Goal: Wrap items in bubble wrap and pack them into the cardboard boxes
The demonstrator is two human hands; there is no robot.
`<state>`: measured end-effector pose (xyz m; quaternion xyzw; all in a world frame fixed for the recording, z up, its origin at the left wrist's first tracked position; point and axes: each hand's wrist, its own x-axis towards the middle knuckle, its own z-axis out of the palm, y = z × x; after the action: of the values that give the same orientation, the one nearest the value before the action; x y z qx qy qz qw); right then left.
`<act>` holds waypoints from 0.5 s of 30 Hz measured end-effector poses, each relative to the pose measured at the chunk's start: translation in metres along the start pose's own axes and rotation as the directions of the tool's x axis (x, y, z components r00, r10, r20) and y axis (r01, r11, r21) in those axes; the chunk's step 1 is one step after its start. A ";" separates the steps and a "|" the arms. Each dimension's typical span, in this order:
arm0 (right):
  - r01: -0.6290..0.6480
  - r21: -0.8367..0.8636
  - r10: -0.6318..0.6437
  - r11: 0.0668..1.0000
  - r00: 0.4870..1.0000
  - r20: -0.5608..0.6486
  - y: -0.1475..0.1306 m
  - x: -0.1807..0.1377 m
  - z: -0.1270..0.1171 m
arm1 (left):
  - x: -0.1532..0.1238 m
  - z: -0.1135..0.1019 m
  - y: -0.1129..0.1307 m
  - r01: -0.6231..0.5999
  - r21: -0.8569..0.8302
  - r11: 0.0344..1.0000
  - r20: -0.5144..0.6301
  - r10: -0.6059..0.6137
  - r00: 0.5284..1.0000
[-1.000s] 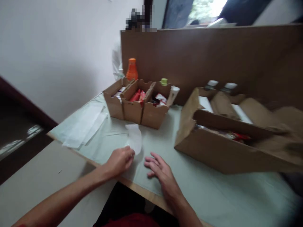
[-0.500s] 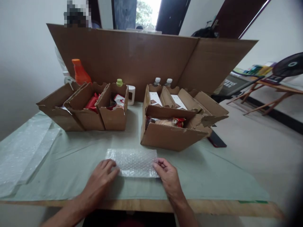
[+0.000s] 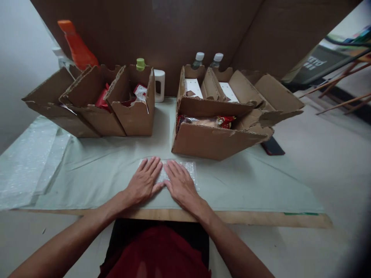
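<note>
Both hands (image 3: pixel 145 181) (image 3: pixel 182 184) apparently flat on bubble wrap (image 3: pixel 191 170)

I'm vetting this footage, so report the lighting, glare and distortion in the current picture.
In the head view, light is dim and the cardboard panel is shaded; glints dot the bubble wrap under the left hand and right hand; also in the head view, the orange bottle looks stretched, probably by the lens, and a dark blur covers the lower right edge.

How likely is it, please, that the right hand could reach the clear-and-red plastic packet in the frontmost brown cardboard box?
Probably yes: the right hand lies flat on clear bubble wrap, and the packet shows uncovered in the box, with its front wall to reach over.
</note>
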<state>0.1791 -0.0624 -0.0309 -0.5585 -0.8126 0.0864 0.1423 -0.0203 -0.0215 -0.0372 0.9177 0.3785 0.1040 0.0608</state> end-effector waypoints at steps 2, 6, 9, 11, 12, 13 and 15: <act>-0.032 -0.068 0.031 0.997 0.999 -0.009 0.017 -0.022 -0.001 | -0.012 -0.001 -0.012 0.072 0.013 0.997 0.042 -0.072 0.996; -0.182 -0.165 0.158 0.969 0.977 -0.146 0.062 -0.081 -0.016 | -0.038 -0.015 -0.032 0.154 -0.025 0.988 0.069 -0.151 0.986; -0.292 -0.151 0.243 0.945 0.930 -0.274 0.072 -0.094 -0.027 | -0.045 -0.022 -0.038 0.234 -0.039 0.971 -0.022 -0.235 0.972; -0.291 -0.124 0.247 0.949 0.926 -0.286 0.067 -0.080 -0.029 | -0.042 -0.024 -0.037 0.326 -0.024 0.945 -0.120 -0.326 0.938; -0.278 -0.112 0.240 0.954 0.933 -0.269 0.062 -0.068 -0.029 | -0.040 -0.024 -0.035 0.369 -0.009 0.930 -0.154 -0.365 0.918; -0.268 -0.103 0.236 0.958 0.940 -0.246 0.056 -0.054 -0.027 | -0.037 -0.024 -0.032 0.403 0.009 0.915 -0.174 -0.395 0.902; -0.277 -0.072 0.258 0.958 0.945 -0.202 0.045 -0.028 -0.025 | -0.032 -0.023 -0.025 0.436 0.030 0.900 -0.187 -0.423 0.887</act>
<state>0.2364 -0.0723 -0.0247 -0.6756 -0.7153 0.0104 0.1783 -0.0647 -0.0254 -0.0242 0.8000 0.5794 0.1551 0.0158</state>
